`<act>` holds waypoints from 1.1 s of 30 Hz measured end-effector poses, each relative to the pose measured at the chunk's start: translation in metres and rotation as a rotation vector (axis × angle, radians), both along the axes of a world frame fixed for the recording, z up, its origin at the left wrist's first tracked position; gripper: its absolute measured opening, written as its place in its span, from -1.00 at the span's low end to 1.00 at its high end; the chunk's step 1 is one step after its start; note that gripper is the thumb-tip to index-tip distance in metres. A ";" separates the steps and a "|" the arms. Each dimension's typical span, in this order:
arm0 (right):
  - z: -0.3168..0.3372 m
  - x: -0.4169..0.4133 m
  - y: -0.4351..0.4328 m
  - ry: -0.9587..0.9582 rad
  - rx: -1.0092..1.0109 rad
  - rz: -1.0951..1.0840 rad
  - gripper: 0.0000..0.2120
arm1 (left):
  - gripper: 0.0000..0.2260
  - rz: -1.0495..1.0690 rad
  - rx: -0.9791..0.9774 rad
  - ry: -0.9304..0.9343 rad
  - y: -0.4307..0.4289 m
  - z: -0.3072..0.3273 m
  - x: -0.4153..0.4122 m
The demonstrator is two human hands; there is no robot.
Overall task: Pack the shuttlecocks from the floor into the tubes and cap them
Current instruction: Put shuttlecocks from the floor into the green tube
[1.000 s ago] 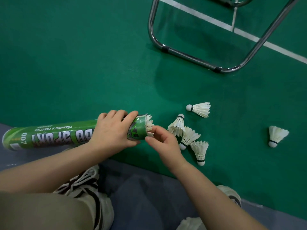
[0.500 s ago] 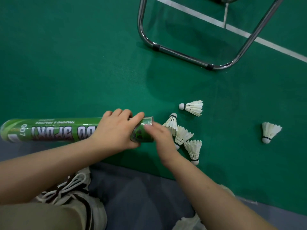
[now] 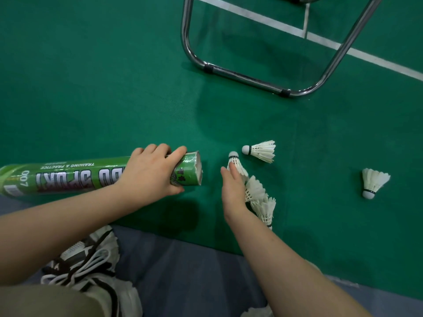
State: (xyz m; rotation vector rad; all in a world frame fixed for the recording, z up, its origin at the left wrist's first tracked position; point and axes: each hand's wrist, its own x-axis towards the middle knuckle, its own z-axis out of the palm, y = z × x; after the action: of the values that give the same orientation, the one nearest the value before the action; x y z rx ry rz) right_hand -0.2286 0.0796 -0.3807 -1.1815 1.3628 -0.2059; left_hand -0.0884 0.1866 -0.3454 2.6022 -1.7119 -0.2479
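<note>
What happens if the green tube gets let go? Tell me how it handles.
The green tube is a long round cylinder, so it would probably roll on the smooth floor. Its glossy wrap may be slippery. One left hand holds it, so it is probably light.

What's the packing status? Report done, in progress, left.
Done: nothing visibly finished; the green cardboard shuttlecock tube is uncapped, contents not visible.
In hand: the left hand holds that tube; the open right hand reaches the nearest white feather shuttlecock.
Left: five white shuttlecocks on the green floor, then capping.
</note>
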 end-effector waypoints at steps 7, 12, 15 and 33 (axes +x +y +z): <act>0.031 -0.002 0.004 -0.164 -0.387 -0.084 -0.78 | -0.22 0.086 0.020 0.050 0.004 -0.003 0.001; 0.030 -0.009 0.017 -0.216 -0.429 0.205 -0.68 | -0.23 0.065 -0.004 0.042 0.003 -0.005 -0.003; 0.028 -0.008 0.025 -0.295 -0.256 0.296 -0.55 | -0.22 0.050 -0.023 0.030 0.005 -0.008 -0.006; 0.034 -0.005 0.029 -0.334 0.268 0.485 -0.76 | -0.23 -0.054 0.004 0.028 0.014 -0.017 -0.015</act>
State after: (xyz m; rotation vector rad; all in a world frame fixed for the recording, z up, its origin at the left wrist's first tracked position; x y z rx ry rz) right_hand -0.2339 0.1087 -0.3463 -1.1531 0.7583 0.1208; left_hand -0.1033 0.2005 -0.3624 2.5447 -1.7756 -0.2878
